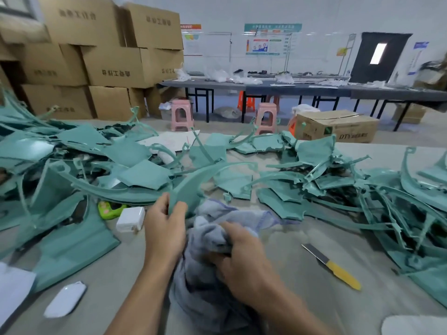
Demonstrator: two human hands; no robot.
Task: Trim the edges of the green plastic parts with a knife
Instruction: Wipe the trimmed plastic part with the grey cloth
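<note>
Left hand [164,226] pinching curved green part [183,189], fingers clamped on its near end; right hand [242,257] apparently bunched in grey cloth [208,238]. Knife [331,265] lying free on worktop [302,298], right of right hand, axis diagonal, handle nearer

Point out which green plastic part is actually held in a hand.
The long curved green part at centre: the left hand pinches its near end, lifting it. All other green pieces lie loose in the piles.
</note>
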